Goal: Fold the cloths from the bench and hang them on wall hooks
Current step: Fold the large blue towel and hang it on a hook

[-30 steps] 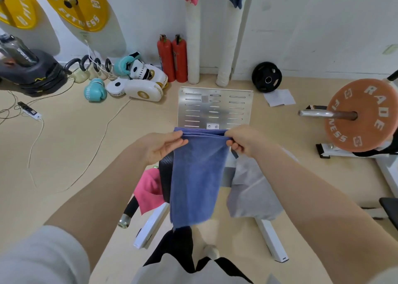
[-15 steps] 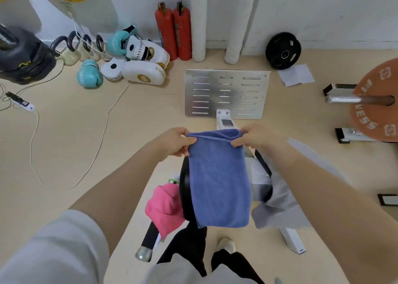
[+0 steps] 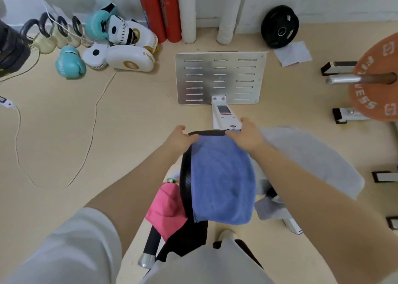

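blue cloth [image 3: 221, 180] lowered onto surface [image 3: 185, 176], earlier held up | left hand [image 3: 181, 140], right hand [image 3: 246, 136] fingers pinch far corners | next fold; hanging pending

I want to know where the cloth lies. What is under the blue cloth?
The blue cloth lies on the black bench pad, whose edge shows at its left and top. Both hands hold its far corners. The pad's middle is covered.
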The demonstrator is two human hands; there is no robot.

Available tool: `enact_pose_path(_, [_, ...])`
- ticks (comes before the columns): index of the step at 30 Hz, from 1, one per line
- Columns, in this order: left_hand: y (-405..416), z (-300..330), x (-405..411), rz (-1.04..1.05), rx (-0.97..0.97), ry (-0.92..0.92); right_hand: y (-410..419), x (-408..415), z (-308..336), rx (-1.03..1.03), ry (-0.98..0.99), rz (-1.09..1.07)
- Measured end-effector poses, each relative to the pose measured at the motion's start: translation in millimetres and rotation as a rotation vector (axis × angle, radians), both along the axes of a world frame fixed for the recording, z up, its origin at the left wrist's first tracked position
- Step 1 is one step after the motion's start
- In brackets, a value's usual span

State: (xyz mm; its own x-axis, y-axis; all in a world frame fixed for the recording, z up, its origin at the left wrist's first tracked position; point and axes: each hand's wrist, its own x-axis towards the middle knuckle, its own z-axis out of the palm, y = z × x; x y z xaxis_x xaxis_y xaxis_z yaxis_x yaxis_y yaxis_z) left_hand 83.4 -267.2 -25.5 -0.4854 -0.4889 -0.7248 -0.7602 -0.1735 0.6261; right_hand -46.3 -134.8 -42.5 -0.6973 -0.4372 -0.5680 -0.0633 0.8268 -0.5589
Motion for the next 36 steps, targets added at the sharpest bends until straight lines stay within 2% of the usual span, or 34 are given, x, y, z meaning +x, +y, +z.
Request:
enact_pose_path(2, [12, -5, 11, -0.104, 0.004, -0.041, 14, 9, -6, 0.1, -0.072, 0.079])
enact_pose_path(4, [21, -10, 22, -0.163, -0.047, -0.031, 29, 18, -9, 0.115, -0.157, 0.078])
enact_pose_path(8, [45, -12, 49, -0.023, -0.155, 0.064, 62, 33, -6, 0.016, -0.275, -0.05])
enact_pose_path(12, [76, -8, 73, -0.044, -0.459, 0.064, 87, 54, 2, -0.085, -0.267, -0.178])
enact_pose_path(14, [92, -6, 84, 0.069, -0.506, 0.076, 96, 63, 1, -0.159, -0.347, -0.308])
enact_pose_path(16, [110, -6, 96, 0.18, -0.463, 0.094, 104, 73, 5, -0.226, -0.423, -0.431])
enact_pose_path(20, [139, -10, 111, 0.294, -0.357, 0.142, 124, 96, 1, -0.214, -0.331, -0.397])
enact_pose_path(25, [155, -21, 116, 0.316, -0.366, -0.045, 139, 120, -5, -0.228, -0.382, -0.324])
enact_pose_path(28, [164, -29, 119, 0.319, -0.109, -0.014, 140, 125, -3, -0.278, -0.425, -0.315])
enact_pose_path(32, [165, -31, 121, 0.416, 0.051, -0.002, 149, 124, 3, -0.406, -0.598, -0.396])
enact_pose_path(34, [164, -27, 122, 0.518, 0.209, 0.089, 157, 125, 5, -0.434, -0.584, -0.404])
enact_pose_path(36, [164, -23, 125, 0.557, 0.392, 0.22, 163, 124, 4, -0.437, -0.483, -0.416])
